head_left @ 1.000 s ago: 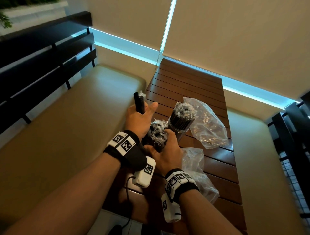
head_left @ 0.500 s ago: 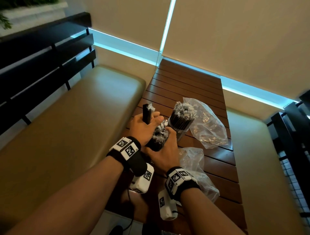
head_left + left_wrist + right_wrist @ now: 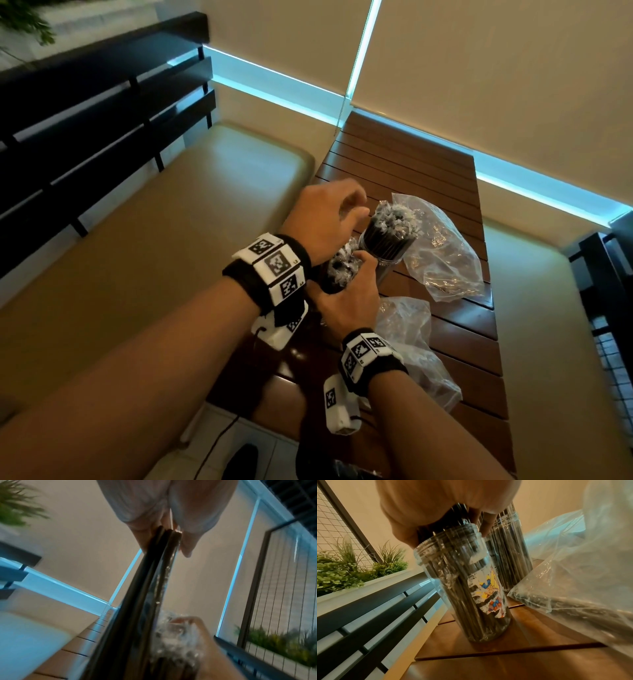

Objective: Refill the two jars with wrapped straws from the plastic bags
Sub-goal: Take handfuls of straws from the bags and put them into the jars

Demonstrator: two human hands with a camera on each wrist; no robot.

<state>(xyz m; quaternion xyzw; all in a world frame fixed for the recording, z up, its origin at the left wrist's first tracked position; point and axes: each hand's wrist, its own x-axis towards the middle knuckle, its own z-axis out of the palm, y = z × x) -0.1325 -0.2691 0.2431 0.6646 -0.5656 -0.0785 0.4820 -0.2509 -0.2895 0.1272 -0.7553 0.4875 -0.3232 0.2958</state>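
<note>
- Slatted wooden table [image 3: 411, 164] between two tan benches [image 3: 171, 240]; blinds behind, black rails at the sides, plants beyond a wire grid [image 3: 342, 524].
- Near jar [image 3: 467, 588] — clear plastic, torn colour label, upright on the table, packed with dark wrapped straws [image 3: 342, 269].
- Far jar [image 3: 387, 240] — just behind the near one, upright, likewise full; crinkled wrapper ends stand above its rim.
- Right hand [image 3: 349, 298] — fingers curled round the near jar's neck and the straws there, gripping.
- Left hand [image 3: 325, 216] — above the near jar, fingers pinching a few straws [image 3: 154, 581] whose lower ends reach down into it.
- Far bag [image 3: 442, 250] — clear plastic, crumpled, lying just right of the far jar.
- Near bag [image 3: 411, 346] — beside the right wrist, with some dark straws inside.
</note>
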